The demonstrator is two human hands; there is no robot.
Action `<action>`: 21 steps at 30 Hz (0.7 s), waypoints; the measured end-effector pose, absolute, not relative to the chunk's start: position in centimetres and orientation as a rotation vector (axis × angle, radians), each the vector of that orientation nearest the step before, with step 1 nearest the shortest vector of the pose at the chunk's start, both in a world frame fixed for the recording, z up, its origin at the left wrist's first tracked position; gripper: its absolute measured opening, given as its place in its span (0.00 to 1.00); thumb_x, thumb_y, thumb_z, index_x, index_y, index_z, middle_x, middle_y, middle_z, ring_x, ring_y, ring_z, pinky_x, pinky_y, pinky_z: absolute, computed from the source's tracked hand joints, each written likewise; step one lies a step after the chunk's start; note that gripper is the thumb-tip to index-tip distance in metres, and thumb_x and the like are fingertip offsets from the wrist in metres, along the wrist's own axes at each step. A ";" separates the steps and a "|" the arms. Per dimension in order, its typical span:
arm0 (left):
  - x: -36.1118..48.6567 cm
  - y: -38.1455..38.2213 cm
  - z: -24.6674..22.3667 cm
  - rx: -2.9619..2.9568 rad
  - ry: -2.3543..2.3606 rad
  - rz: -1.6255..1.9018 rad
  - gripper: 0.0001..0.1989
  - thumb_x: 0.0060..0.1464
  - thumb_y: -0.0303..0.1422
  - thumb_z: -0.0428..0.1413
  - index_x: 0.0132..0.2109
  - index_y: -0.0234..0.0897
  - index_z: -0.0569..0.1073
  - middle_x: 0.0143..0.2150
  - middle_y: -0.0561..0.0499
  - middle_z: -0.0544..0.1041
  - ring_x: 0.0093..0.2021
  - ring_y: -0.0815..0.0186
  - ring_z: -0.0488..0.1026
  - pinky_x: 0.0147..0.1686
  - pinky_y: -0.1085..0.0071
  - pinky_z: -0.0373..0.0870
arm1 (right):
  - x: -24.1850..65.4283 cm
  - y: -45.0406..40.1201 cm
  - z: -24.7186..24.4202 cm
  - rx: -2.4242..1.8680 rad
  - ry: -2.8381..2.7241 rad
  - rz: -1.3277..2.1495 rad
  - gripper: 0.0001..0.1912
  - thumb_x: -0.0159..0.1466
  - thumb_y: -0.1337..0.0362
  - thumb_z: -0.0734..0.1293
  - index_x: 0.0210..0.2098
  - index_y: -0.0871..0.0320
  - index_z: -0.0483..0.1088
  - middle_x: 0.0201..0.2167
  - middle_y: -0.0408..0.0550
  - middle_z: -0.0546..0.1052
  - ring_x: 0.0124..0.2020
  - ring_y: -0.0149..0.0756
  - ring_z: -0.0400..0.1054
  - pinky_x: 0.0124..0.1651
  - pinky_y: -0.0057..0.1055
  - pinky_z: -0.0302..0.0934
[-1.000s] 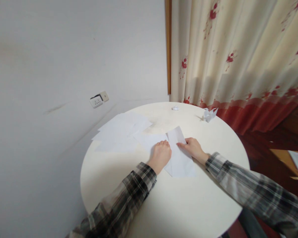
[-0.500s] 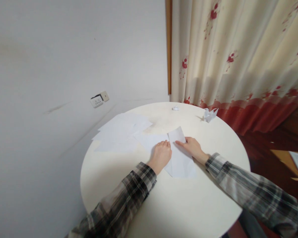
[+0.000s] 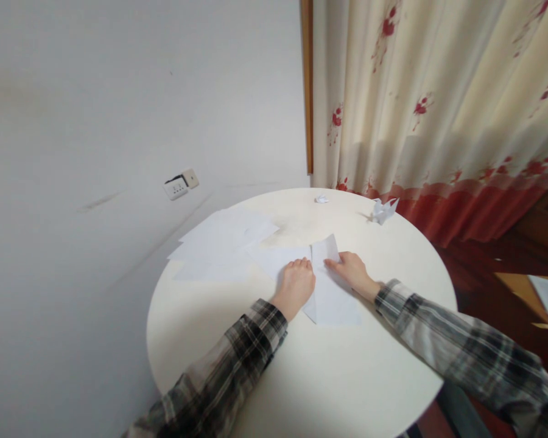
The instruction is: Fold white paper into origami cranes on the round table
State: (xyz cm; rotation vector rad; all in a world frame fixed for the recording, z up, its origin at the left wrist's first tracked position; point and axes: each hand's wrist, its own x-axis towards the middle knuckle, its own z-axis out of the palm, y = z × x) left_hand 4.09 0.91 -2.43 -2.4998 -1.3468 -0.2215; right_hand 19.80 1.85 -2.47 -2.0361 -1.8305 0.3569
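A white sheet of paper (image 3: pixel 334 304) lies on the round table, its far end folded into a raised flap (image 3: pixel 324 248). My right hand (image 3: pixel 352 271) pinches the right edge of that sheet, thumb on top and the other fingers mostly hidden beneath. Along the left edge of the same sheet, my left hand (image 3: pixel 296 285) is closed with fingers curled, gripping or pressing it down. Part of another sheet (image 3: pixel 274 258) shows beyond my left hand.
Loose white sheets (image 3: pixel 214 249) spread over the left side of the white table (image 3: pixel 292 383). A small crumpled paper (image 3: pixel 321 199) sits at the far edge, and a folded paper shape (image 3: pixel 383 211) stands at the far right. Wall and curtain (image 3: pixel 420 97) border the table behind.
My hands hold nearly the same places on the sheet. The raised flap has shifted slightly, standing a little more upright. The view has moved very slightly.
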 end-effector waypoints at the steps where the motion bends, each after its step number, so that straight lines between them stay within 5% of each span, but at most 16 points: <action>1: 4.1 0.9 -2.4 -2.502 -1.348 -0.223 0.14 0.53 0.23 0.47 0.46 0.25 0.70 0.46 0.37 0.73 0.46 0.59 0.70 0.43 0.65 0.65 | 19.8 1.9 -2.5 -2.030 -1.824 0.357 0.21 0.60 0.53 0.59 0.32 0.64 0.75 0.31 0.56 0.77 0.33 0.39 0.70 0.28 0.27 0.52; 8: 3.7 1.6 -2.8 -2.510 -1.373 -0.322 0.16 0.54 0.24 0.47 0.49 0.26 0.69 0.49 0.39 0.72 0.48 0.60 0.69 0.46 0.65 0.65 | 20.1 1.7 -2.5 -1.909 -1.770 0.495 0.26 0.57 0.45 0.60 0.30 0.62 0.75 0.27 0.52 0.77 0.28 0.36 0.69 0.24 0.26 0.50; 14: 2.5 2.8 -3.0 -2.571 -1.379 -0.429 0.16 0.54 0.24 0.47 0.49 0.32 0.69 0.50 0.46 0.73 0.50 0.65 0.68 0.50 0.68 0.63 | 20.2 1.7 -2.4 -1.928 -1.838 0.435 0.19 0.58 0.53 0.61 0.32 0.61 0.75 0.29 0.52 0.78 0.29 0.36 0.69 0.26 0.27 0.51; 21: 3.0 1.3 -3.4 -2.534 -1.312 -0.425 0.15 0.56 0.25 0.46 0.49 0.30 0.69 0.51 0.43 0.71 0.51 0.63 0.67 0.50 0.66 0.62 | 20.2 1.7 -2.4 -1.971 -1.814 0.414 0.22 0.59 0.50 0.60 0.35 0.62 0.75 0.33 0.54 0.78 0.33 0.39 0.71 0.28 0.27 0.53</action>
